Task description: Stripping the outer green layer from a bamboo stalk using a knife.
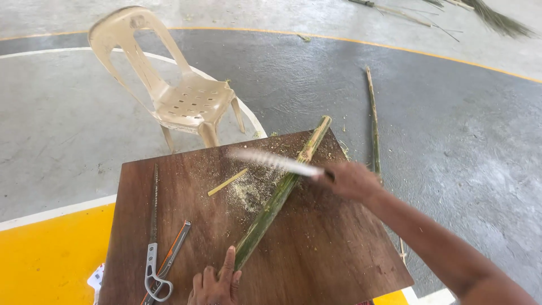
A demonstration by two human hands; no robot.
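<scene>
Across the bamboo pole (276, 199), right hand (350, 179) outstretched gripping a saw (274, 161).

Both arms are bare: no sleeve, glove, watch or ring shows on the left hand (215, 282) or the right hand (350, 179) (the right forearm is uncovered all the way to the picture's edge). Short, plain fingernails.

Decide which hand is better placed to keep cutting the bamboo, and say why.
Probably the right hand: it grips the saw, whose blade lies across the bamboo. The left hand only steadies the near end.
</scene>
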